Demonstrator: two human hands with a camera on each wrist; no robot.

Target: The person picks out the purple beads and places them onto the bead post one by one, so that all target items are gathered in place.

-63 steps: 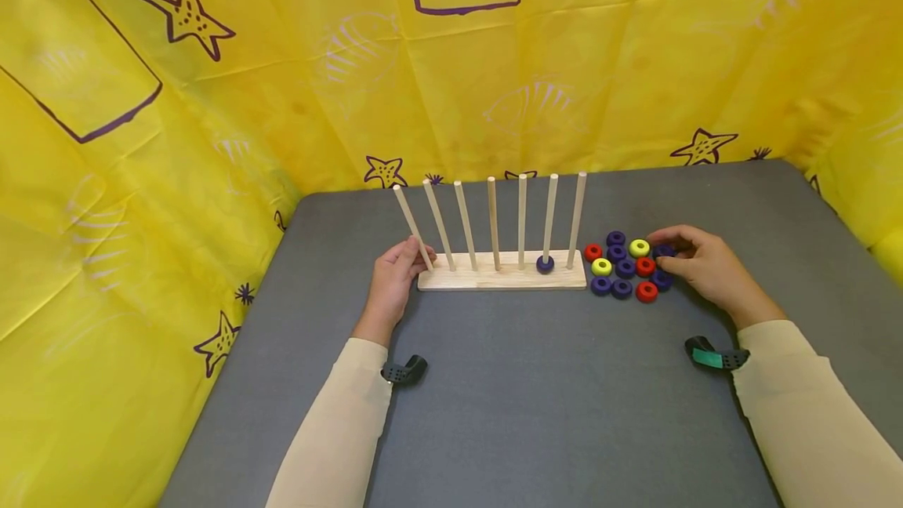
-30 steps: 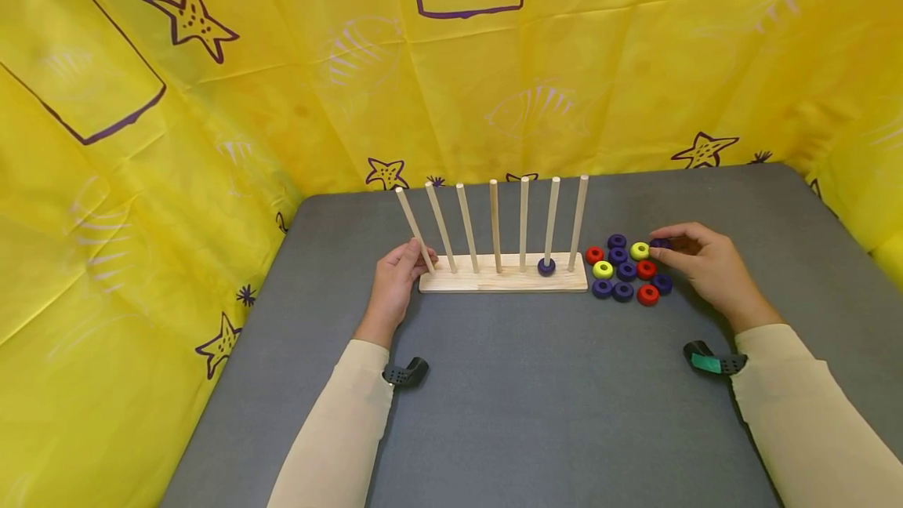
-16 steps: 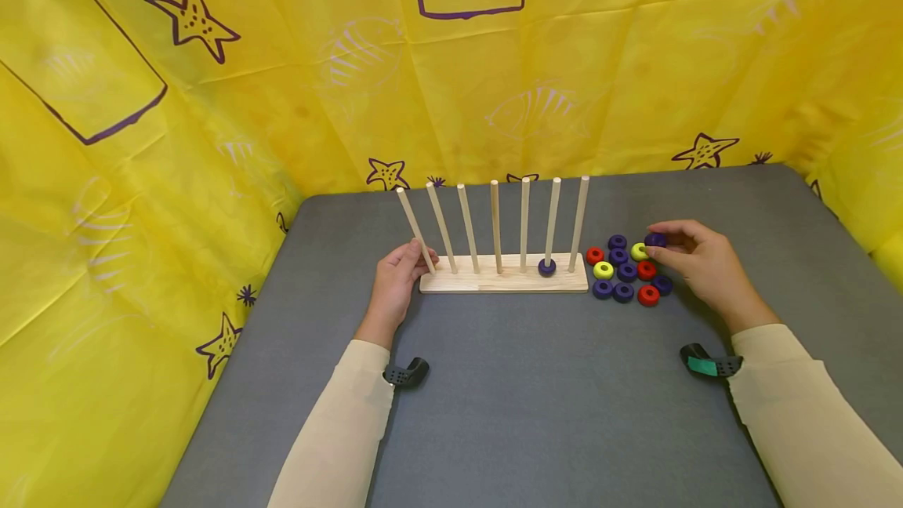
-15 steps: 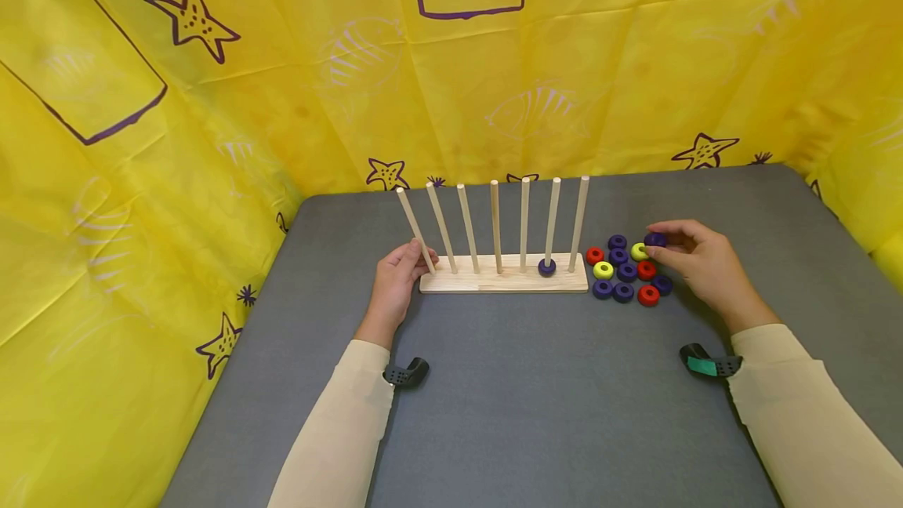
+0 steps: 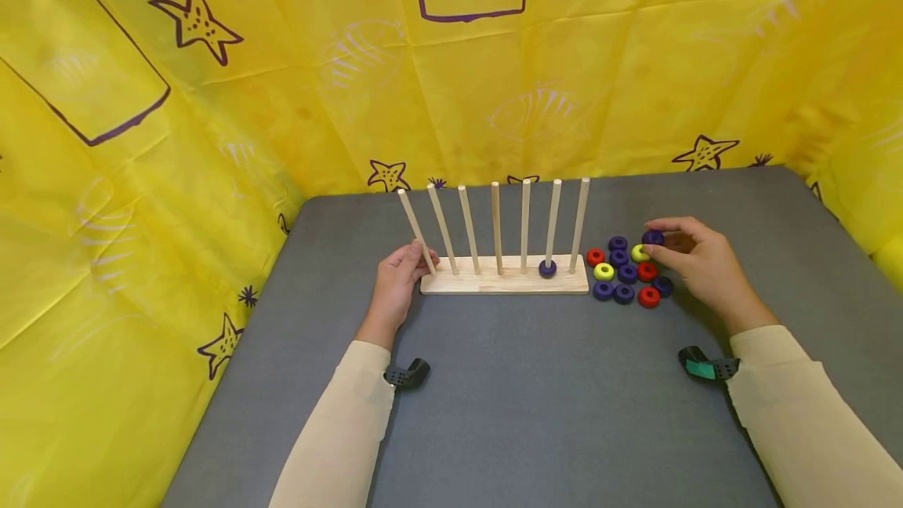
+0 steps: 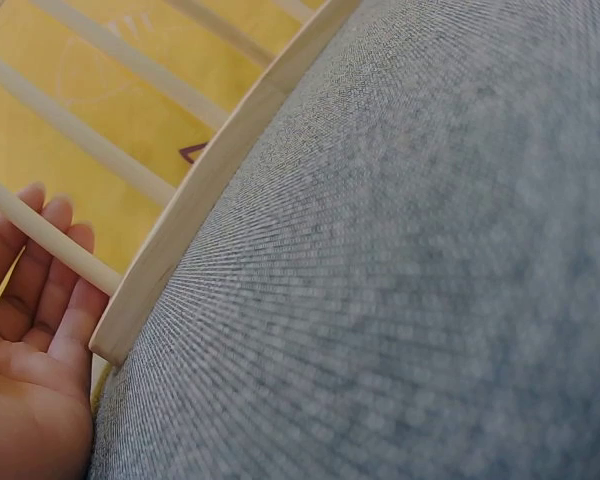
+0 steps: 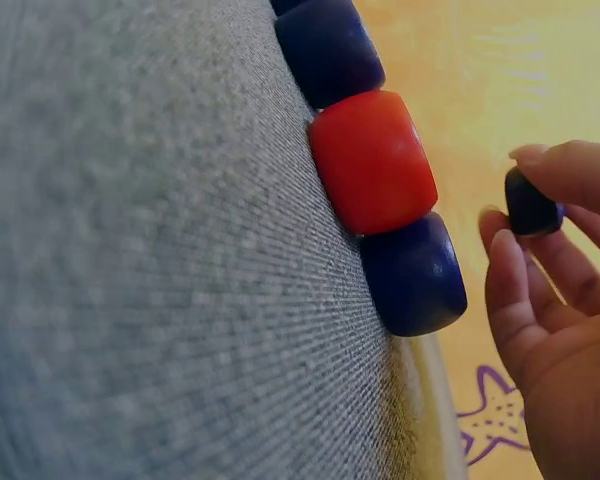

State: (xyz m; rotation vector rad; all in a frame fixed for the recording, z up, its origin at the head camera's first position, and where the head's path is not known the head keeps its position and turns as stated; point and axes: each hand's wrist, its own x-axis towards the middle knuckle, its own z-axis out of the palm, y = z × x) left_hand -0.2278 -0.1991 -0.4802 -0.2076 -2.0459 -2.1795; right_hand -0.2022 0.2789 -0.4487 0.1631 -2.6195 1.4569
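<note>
A wooden peg stand [image 5: 487, 282] with several upright pegs rests on the table. My left hand [image 5: 395, 282] holds it at its left end, fingers round behind the leftmost peg [image 6: 55, 235] and beside the end of the base. On the second peg from the right sits one dark blue ring [image 5: 547, 269], down at the base. My right hand [image 5: 708, 266] pinches another dark blue ring [image 7: 532, 203] between thumb and fingers, raised off the table. Beneath and left of that hand lie loose rings, among them a yellow ring [image 5: 603, 272] and a red ring [image 5: 649, 297].
The loose blue, red and yellow rings lie close together just right of the stand on the grey table [image 5: 494, 398]. A yellow patterned cloth [image 5: 451, 85] hangs behind the table and along its sides. Each wrist wears a dark band.
My right hand has picked the dark blue ring up from the right side of the ring cluster, lifting it and shifting slightly left. My left hand has stayed at the stand's left end.
</note>
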